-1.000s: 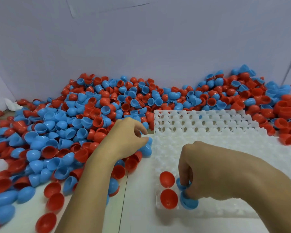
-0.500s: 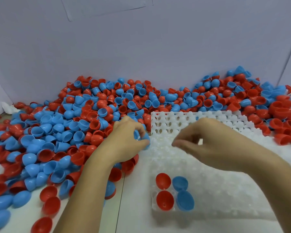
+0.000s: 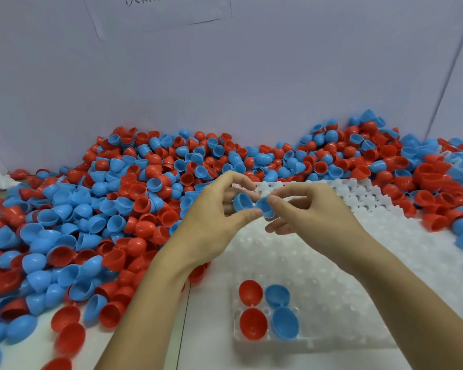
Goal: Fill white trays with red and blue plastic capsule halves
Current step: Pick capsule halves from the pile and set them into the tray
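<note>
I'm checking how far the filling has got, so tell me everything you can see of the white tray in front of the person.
The white tray is translucent moulded plastic, a grid of round cups, lying flat on the table. Only its near left corner is filled: two red halves beside two blue halves, open sides up. The other visible cups look empty. Loose halves crowd its far and right edges. Both hands hover above it; neither touches it.

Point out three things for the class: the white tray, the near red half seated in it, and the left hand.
white tray (image 3: 385, 265), head view, bare middle cells.
near red half (image 3: 253, 323), head view, centre of its hollow.
left hand (image 3: 211, 222), head view, back of the hand.
</note>
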`<state>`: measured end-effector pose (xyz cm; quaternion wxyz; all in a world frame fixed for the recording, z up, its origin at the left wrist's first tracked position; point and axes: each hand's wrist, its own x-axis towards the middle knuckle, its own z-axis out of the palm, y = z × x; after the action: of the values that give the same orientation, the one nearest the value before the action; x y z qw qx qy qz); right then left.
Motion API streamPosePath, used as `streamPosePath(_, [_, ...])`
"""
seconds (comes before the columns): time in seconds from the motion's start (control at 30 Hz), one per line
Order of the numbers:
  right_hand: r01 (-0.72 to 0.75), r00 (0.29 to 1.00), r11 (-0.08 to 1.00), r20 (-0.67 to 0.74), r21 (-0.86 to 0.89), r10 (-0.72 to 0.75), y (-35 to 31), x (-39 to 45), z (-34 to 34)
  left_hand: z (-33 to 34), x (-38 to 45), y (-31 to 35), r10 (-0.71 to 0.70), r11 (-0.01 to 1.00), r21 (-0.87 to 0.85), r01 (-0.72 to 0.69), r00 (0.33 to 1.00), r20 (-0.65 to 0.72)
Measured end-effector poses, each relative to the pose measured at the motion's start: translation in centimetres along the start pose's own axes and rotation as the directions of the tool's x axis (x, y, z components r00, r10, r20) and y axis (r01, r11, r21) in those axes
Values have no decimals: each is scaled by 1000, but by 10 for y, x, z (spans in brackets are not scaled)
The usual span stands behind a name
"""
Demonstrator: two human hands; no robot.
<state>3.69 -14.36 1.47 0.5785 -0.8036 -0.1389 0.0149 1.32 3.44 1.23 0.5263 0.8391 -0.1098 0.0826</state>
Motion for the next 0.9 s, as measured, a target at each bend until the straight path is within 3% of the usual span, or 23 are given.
streamPosePath(0.17, [5, 999, 999, -33, 32, -4, 0, 1, 1, 1, 4, -4, -57, 985, -169, 33, 989, -137])
streamPosePath(0.33, [47, 997, 996, -55, -81, -51, 6, 2, 2, 4, 6, -9, -89, 934, -355, 25, 982, -166])
streamPosePath(0.5, [325, 941, 891, 16, -316, -337, 8, -2, -1, 8, 6, -9, -44, 929, -369, 2, 993, -105])
streamPosePath(0.6, [414, 905, 791, 112, -451, -410, 4, -2, -2, 11, 7, -8, -25, 942, -336, 7, 998, -50])
streamPosePath(0.77, [393, 918, 732, 200, -557, -341, -7, -6, -16, 14, 7, -8, -59, 943, -325, 68, 998, 37])
streamPosePath(0.9, [238, 960, 741, 266, -628, -83, -21, -18, -37, 5, 7, -9, -79, 931, -357, 80, 997, 17])
